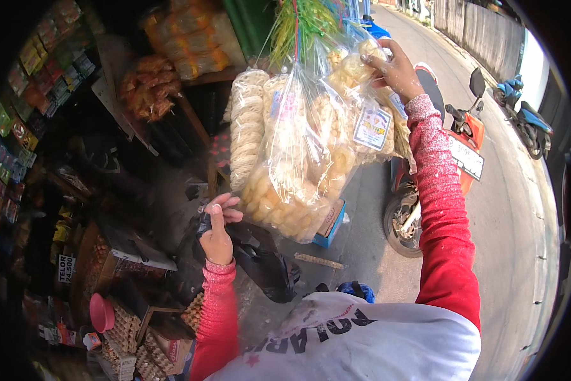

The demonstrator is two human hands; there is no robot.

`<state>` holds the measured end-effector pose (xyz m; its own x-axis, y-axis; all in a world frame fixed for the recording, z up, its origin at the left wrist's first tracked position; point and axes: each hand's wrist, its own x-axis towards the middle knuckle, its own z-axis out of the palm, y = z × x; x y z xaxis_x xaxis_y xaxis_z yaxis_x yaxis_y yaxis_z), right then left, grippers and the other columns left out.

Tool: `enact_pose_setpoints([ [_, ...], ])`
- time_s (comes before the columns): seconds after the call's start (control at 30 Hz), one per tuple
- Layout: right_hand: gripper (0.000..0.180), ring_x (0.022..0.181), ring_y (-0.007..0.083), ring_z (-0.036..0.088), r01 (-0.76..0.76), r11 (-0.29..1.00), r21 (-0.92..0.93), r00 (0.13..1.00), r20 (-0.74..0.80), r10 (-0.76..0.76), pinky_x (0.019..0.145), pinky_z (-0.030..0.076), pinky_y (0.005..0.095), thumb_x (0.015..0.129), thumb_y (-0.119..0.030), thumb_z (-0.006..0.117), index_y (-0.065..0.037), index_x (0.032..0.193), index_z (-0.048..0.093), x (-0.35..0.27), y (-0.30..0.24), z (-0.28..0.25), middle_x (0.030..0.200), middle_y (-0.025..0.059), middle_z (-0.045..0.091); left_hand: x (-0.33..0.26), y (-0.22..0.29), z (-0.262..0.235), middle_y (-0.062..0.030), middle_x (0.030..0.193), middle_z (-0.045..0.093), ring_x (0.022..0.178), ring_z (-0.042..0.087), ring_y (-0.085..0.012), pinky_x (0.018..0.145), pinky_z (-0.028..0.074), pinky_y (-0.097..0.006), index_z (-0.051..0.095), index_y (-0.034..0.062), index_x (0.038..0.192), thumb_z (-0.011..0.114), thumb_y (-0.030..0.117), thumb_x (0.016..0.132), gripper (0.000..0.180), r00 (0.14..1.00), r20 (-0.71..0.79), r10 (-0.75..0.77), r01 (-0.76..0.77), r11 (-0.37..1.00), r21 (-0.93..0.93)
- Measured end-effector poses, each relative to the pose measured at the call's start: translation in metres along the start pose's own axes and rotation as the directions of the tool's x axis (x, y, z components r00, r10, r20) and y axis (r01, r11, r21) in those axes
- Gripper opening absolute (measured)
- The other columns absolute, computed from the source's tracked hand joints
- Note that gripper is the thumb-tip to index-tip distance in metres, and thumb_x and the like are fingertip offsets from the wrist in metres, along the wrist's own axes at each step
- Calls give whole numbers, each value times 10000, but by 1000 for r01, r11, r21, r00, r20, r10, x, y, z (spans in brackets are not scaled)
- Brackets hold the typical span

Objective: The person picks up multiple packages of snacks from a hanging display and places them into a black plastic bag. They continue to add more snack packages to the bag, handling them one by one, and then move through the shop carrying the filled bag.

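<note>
My right hand [396, 70] is raised at the upper right, its thumb and fingers closed on a clear plastic bag of crackers [352, 75]. Beside it hangs a bunch of other clear bags, among them a large one of pale yellow crackers [298, 197] and a long one of stacked, coiled crackers [248, 127]. A label [372, 129] shows on one bag. Lower left, my left hand [218, 232] has its fingers bent, with black plastic about them. This seems to belong to a black plastic bag [269, 267] hanging beside the hand; its grip is partly hidden.
Egg trays [125, 327], a pink bowl [101, 312] and hanging sachets [28, 136] fill the dim stall on the left. An orange-red motorcycle [466, 143] stands close on the right, by the road [508, 209]. A blue box [330, 232] sits below the bags.
</note>
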<state>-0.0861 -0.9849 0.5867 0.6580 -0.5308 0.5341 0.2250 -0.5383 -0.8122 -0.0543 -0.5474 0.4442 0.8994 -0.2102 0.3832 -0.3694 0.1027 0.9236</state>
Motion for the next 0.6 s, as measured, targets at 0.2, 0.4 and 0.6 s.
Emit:
enact_pose_setpoints([
  [0.2,351,785,167,638,251,954,-165,764,638,-91,747,539,335,934,-317,614,-85,1151,465,8,48,41,876,74,581,82,31,65,-149,1106,664,948,648,-189,862,497,-297,560,-46,1225,413,344,1044,455,985,63,159,-155,986,-66],
  [0.4,349,1019,369,634,394,889,-234,546,838,-22,933,469,413,931,-286,575,-1,1109,669,5,38,51,1044,241,672,168,51,142,-161,1165,645,992,642,-197,891,492,-308,557,-47,1251,463,336,1026,454,951,237,199,-219,974,64],
  [0.6,294,843,145,630,94,977,191,963,233,-138,746,515,285,905,-127,571,24,1151,625,70,16,85,976,113,668,249,29,199,-115,1013,682,899,662,-183,810,524,-302,640,-38,1129,526,402,980,479,970,236,-53,-17,958,286],
])
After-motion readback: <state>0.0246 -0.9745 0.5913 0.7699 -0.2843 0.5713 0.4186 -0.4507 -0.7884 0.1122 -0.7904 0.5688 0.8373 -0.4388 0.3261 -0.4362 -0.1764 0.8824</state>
